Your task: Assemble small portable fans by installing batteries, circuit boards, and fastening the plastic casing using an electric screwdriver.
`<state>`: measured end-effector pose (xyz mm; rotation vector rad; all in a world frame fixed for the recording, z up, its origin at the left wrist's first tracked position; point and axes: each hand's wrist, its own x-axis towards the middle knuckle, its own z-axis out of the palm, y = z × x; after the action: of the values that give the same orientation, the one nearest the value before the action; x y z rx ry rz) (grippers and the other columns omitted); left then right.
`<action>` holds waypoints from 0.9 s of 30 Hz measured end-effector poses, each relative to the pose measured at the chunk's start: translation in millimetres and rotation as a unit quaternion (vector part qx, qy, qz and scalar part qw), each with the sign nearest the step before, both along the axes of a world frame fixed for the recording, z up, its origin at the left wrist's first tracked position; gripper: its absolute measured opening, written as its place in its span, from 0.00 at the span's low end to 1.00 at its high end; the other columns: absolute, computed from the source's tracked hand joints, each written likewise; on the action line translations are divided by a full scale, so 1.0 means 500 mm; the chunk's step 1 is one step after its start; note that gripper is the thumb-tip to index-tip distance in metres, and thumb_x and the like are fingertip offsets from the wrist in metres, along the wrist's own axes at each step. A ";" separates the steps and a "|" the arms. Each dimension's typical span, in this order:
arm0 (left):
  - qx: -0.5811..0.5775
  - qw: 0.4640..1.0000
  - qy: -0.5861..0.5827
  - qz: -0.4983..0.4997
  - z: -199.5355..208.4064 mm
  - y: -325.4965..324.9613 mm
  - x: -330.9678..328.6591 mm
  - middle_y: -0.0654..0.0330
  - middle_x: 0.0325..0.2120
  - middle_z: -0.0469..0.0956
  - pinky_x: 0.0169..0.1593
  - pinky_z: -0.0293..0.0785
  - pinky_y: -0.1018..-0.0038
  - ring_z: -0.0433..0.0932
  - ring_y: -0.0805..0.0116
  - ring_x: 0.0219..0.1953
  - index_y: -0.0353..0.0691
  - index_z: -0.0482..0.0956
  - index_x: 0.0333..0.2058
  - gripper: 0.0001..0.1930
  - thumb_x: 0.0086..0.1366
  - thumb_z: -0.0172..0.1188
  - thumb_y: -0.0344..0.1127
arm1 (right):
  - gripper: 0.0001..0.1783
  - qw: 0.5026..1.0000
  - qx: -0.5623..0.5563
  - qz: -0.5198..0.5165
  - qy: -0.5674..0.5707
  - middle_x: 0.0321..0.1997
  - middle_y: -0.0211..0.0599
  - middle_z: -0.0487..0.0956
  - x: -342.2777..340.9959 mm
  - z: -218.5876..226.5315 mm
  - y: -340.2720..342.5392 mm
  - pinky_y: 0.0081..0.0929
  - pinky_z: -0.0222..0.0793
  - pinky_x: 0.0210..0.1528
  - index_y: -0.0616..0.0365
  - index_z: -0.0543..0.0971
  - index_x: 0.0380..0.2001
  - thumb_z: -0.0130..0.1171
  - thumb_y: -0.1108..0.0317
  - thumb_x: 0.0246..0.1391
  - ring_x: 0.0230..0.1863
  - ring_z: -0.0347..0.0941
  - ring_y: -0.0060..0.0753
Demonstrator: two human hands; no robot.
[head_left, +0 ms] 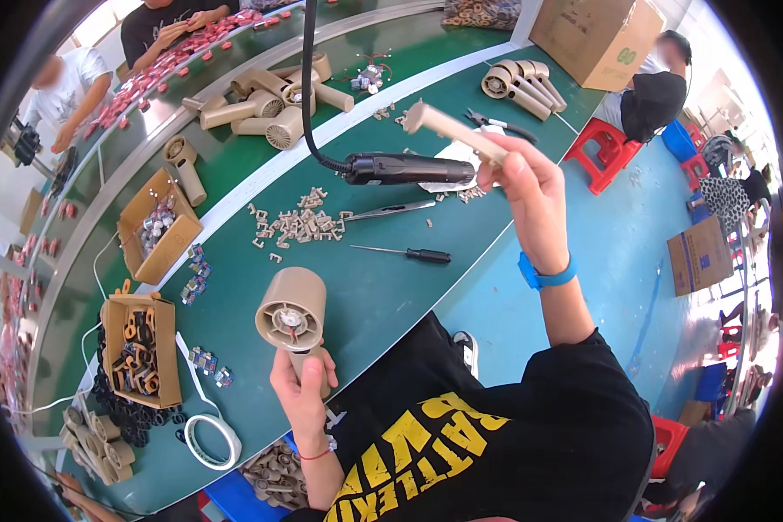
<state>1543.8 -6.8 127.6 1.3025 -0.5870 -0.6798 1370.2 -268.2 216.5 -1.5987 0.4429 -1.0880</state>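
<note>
My left hand is closed around the handle of a beige handheld fan housing, its round head upright with the open end facing me and a small motor and wires showing inside. Raised over the table's right side, my right hand pinches a long beige handle shell, slightly blurred. Just left of that hand, a black electric screwdriver hangs on its cable. Small beige clips lie in a pile beyond the fan housing. Metal tweezers and a thin black-handled screwdriver rest nearby.
Cutting pliers lie behind my right hand. Several beige fan bodies stand across the far side. Cardboard boxes hold motors and black and orange parts. A white tape roll sits at the near left. Other people work beyond.
</note>
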 end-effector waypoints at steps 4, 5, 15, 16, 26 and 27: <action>-0.029 0.999 0.027 -0.026 -0.008 0.008 0.006 0.60 0.25 0.74 0.24 0.64 0.82 0.69 0.78 0.20 0.31 0.72 0.44 0.17 0.66 0.56 0.40 | 0.26 0.999 0.023 0.004 0.026 0.35 0.36 0.77 -0.003 -0.008 0.021 0.25 0.67 0.43 0.69 0.75 0.52 0.49 0.54 0.66 0.37 0.71 0.24; -0.027 0.999 0.027 -0.026 -0.008 0.008 0.007 0.60 0.25 0.74 0.24 0.64 0.82 0.69 0.78 0.20 0.31 0.72 0.44 0.17 0.66 0.56 0.41 | 0.26 0.999 0.037 0.003 0.022 0.35 0.35 0.77 -0.002 -0.004 0.029 0.24 0.66 0.43 0.68 0.75 0.51 0.48 0.53 0.67 0.37 0.70 0.24; -0.009 1.000 0.008 -0.027 -0.009 0.004 0.006 0.59 0.24 0.74 0.23 0.63 0.81 0.69 0.77 0.19 0.31 0.73 0.44 0.21 0.66 0.58 0.46 | 0.30 0.929 0.332 0.124 -0.106 0.48 0.40 0.74 -0.018 -0.011 0.056 0.20 0.67 0.39 0.62 0.61 0.62 0.38 0.48 0.70 0.37 0.68 0.24; -0.008 1.000 0.007 -0.029 -0.008 0.004 0.006 0.59 0.24 0.74 0.23 0.63 0.81 0.69 0.77 0.19 0.31 0.73 0.44 0.21 0.66 0.58 0.46 | 0.30 0.924 0.339 0.132 -0.114 0.48 0.40 0.74 -0.019 -0.011 0.057 0.20 0.67 0.38 0.62 0.61 0.62 0.38 0.47 0.70 0.36 0.68 0.24; -0.001 1.000 -0.007 -0.015 -0.004 0.000 0.004 0.59 0.22 0.73 0.22 0.62 0.81 0.69 0.77 0.19 0.31 0.72 0.44 0.22 0.67 0.57 0.48 | 0.30 0.890 0.371 0.216 -0.154 0.42 0.37 0.75 -0.021 -0.015 0.065 0.18 0.63 0.31 0.65 0.65 0.59 0.33 0.48 0.71 0.29 0.66 0.23; -0.002 1.000 -0.010 -0.016 -0.004 0.000 0.004 0.60 0.22 0.73 0.22 0.62 0.81 0.69 0.77 0.19 0.31 0.72 0.44 0.22 0.67 0.57 0.48 | 0.30 0.889 0.372 0.217 -0.154 0.42 0.37 0.75 -0.021 -0.015 0.064 0.18 0.63 0.31 0.65 0.65 0.59 0.33 0.48 0.71 0.29 0.66 0.23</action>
<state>1545.9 -6.6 125.5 1.3006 -0.6261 -0.6914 1359.8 -236.2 208.7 -0.7671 0.2231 -0.6790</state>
